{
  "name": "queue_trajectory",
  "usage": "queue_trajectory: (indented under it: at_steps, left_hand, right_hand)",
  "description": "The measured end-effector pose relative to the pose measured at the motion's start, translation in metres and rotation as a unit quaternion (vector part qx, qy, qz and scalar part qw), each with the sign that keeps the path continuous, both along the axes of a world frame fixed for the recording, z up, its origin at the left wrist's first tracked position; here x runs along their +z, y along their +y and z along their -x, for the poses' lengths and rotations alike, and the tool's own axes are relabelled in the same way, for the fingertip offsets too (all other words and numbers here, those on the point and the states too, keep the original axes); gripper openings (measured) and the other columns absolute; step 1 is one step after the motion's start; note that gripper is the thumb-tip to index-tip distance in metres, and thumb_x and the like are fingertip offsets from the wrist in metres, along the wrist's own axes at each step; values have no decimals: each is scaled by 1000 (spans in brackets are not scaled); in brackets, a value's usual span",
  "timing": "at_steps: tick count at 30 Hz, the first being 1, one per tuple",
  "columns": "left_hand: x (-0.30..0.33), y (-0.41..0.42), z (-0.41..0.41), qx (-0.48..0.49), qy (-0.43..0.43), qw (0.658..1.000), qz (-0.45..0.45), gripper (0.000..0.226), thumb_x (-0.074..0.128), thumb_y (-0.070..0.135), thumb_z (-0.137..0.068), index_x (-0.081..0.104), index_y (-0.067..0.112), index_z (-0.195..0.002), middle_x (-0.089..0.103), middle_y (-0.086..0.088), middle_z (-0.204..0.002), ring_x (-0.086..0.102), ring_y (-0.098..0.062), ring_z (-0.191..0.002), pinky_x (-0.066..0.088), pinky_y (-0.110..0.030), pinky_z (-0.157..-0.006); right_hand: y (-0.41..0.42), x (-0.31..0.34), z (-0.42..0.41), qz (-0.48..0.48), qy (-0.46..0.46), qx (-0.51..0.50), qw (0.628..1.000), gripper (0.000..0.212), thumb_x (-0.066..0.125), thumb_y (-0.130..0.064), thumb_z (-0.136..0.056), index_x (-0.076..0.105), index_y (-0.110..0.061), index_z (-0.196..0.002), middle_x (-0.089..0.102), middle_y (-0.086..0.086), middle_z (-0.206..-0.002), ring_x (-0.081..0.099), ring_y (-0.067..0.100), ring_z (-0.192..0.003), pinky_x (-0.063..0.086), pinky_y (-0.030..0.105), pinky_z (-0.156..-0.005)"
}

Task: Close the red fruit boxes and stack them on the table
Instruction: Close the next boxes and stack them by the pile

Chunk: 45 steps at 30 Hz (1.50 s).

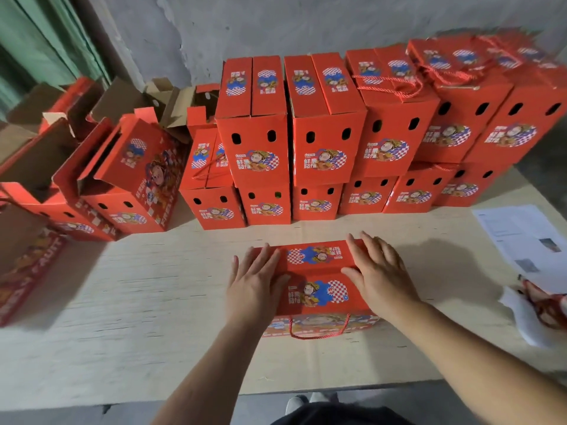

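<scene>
Both hands flat on a closed box, near edge of worktop.

Red printed cardboard fruit box (317, 283) stands on the pale wooden worktop (138, 302), top flaps down, red rope handle (316, 329) hanging on its near face. Left hand (254, 283) and right hand (380, 271) press on the lid with fingers straight and spread, gripping nothing. Behind: two-tier row of closed red boxes (325, 142); open-flapped red boxes (101, 179) at left. Printed paper sheets (521, 234) lie at right.
</scene>
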<state>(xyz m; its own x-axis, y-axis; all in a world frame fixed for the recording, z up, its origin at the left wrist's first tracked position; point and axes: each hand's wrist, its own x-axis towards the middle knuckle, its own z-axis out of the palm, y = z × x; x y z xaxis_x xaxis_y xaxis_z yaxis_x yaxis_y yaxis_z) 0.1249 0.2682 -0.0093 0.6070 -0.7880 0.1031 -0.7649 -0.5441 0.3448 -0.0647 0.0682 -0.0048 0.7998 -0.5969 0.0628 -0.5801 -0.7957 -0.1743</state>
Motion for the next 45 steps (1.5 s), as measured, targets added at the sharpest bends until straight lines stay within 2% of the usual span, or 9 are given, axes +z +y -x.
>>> queue_trajectory:
  at_steps: [11,16,19,21,24,28,31,41,45]
  left_hand:
    - [0,2,3,-18,-49,990,-131,93,-2,88,-90,-8,35,-165,-19,8,-169,-30,-24,-155,-21,-41,-124]
    - [3,0,1,14,8,1000,-20,78,27,75,-96,28,34,-163,20,10,-171,13,-22,-159,11,-48,-130]
    - [-2,1,18,130,132,977,110,93,62,68,-86,25,31,-163,17,3,-171,26,-21,-152,35,-51,-119]
    - [-1,0,22,243,312,899,190,120,80,68,-74,12,30,-165,24,-3,-167,40,-16,-143,46,-47,-111]
    - [10,-3,13,317,536,753,214,100,83,73,-68,56,11,-142,72,-10,-126,76,-25,-97,63,-41,-79]
    - [22,-9,10,299,524,767,220,55,75,58,-84,69,13,-114,81,-3,-89,79,-22,-78,62,-32,-58]
    - [38,-19,0,249,523,775,251,40,72,53,-91,68,20,-113,81,3,-91,79,-19,-82,62,-29,-60]
    - [40,-28,-18,211,444,811,316,31,71,39,-96,62,21,-120,74,-4,-110,72,-20,-102,60,-36,-83]
    - [25,-18,-23,185,409,839,306,41,73,55,-87,62,28,-116,76,3,-100,75,-14,-95,61,-27,-73]
  right_hand:
    - [-3,7,2,-73,163,60,982,97,4,-85,-89,-51,-25,-142,-60,-1,-147,-51,19,-140,-22,43,-122]
    - [0,3,12,-173,-17,28,984,77,39,-53,-106,-6,-31,-165,-31,-10,-167,-18,17,-156,14,38,-128]
    - [10,-2,25,-324,-162,-68,930,62,43,-48,-106,14,-51,-160,-14,-13,-171,7,9,-155,44,15,-94]
    - [15,-4,24,-384,-212,-111,892,60,39,-60,-100,21,-55,-157,11,-15,-170,22,10,-154,39,17,-98]
    - [13,-1,16,-461,-267,-198,823,67,35,-67,-97,16,-50,-159,37,-20,-155,49,19,-142,47,15,-83]
    - [1,11,4,-487,-215,-291,795,53,39,-61,-103,53,-24,-139,70,-1,-114,70,22,-96,61,41,-81]
    - [-11,20,1,-465,-252,-280,801,44,41,-61,-103,56,-28,-128,61,-17,-95,60,5,-83,51,29,-71]
    - [-19,29,-26,-520,-264,-193,789,46,55,-70,-93,48,-45,-131,60,-13,-128,60,13,-111,50,40,-96]
    - [-19,21,-15,-515,-276,-157,796,55,60,-77,-82,59,-42,-124,75,-13,-110,74,6,-96,59,30,-80]
